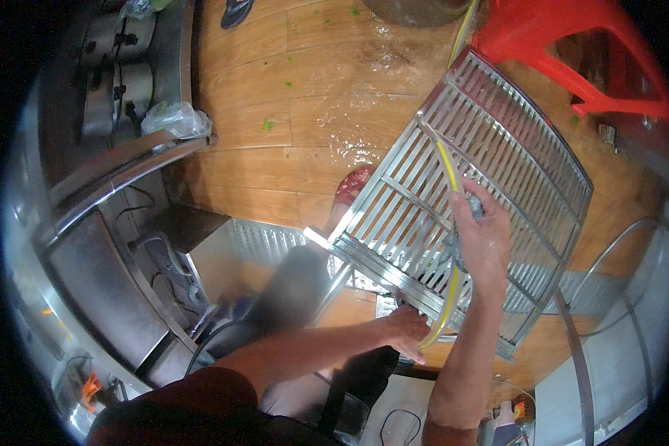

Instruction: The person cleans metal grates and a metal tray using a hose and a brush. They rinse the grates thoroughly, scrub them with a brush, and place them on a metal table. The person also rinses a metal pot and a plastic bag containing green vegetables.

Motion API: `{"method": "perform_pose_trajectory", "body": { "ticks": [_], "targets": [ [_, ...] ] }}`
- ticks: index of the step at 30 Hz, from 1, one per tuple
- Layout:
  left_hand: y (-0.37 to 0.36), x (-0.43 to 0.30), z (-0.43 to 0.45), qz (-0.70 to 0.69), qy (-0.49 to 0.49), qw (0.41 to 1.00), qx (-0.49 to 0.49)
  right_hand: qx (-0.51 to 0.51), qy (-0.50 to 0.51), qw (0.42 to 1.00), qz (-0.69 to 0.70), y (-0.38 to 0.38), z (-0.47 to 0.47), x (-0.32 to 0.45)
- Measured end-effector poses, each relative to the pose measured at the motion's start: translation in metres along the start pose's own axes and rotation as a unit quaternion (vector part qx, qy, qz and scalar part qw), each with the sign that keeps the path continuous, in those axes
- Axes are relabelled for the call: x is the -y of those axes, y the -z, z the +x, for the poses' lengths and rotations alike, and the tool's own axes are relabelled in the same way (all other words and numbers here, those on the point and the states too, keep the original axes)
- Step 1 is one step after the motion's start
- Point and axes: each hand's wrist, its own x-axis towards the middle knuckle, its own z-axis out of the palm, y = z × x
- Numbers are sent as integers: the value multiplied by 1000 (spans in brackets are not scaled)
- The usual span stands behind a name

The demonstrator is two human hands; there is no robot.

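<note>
A slatted stainless-steel rack [415,279] leans tilted in front of me, its bars wet and shiny. My right hand [482,234] is over the slats, holding a clear hose with a yellow stripe [447,161]. Grey steel-wool scourer [452,251] shows at the palm and between the fingers. Below, the hose curves down from the right hand past my left hand [410,331]. That left hand grips the rack's near edge, with part of its fingers hidden behind the frame.
Water and green leaf scraps lie on the wood-patterned floor [245,111]. A red plastic stool [563,67] stands at upper right. On the left are a metal counter with a rail [111,189] and a plastic bag [177,120]. A foot in a red shoe [354,185] is beside the rack.
</note>
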Motion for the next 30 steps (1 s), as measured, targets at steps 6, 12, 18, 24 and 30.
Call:
{"method": "perform_pose_trajectory", "body": {
  "ticks": [6,12,18,24,30],
  "targets": [
    [-1,0,1,-39,14,999,-31,-68,-25,995,64,-3,-5,-3],
    [11,-1,-2,19,-6,1000,6,-179,25,964,195,30,2,-35],
    [10,-2,-1,40,-15,999,22,-219,30,954,202,56,-7,-18],
    [2,2,3,75,9,997,16,-209,71,952,212,49,-12,-14],
    [0,4,6,79,27,996,38,-216,67,953,200,48,-16,-8]
  ]
}}
